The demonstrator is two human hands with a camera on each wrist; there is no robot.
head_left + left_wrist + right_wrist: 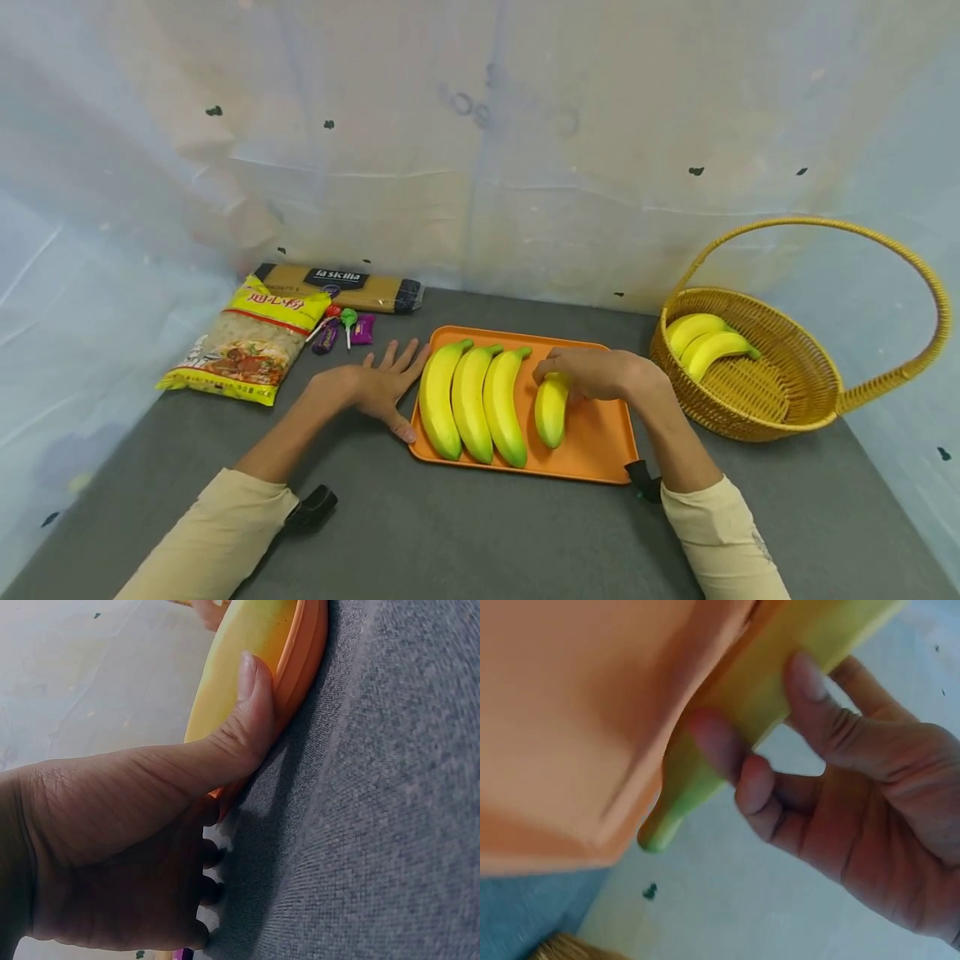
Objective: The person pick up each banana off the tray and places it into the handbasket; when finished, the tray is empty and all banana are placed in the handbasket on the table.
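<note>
An orange tray [592, 446] lies on the grey table with three yellow bananas side by side on its left part: a left one [438, 404], a middle one [472, 404] and a right one [504, 408]. My left hand [378, 390] is spread at the tray's left edge, its thumb [255, 697] lying along the rim in the left wrist view. Over the tray's right half, my right hand [592, 372] grips a fourth banana [551, 417] near its upper end. The right wrist view shows thumb and fingers around this banana [742, 690], low beside the tray surface.
At the right stands a wicker basket [813, 367] with a tall handle and two bananas [708, 346] inside. A yellow noodle bag [243, 342], a spaghetti pack [375, 292], lollipops [348, 317] and purple-wrapped sweets [363, 328] lie at the back left. Behind hangs a pale sheet [480, 208].
</note>
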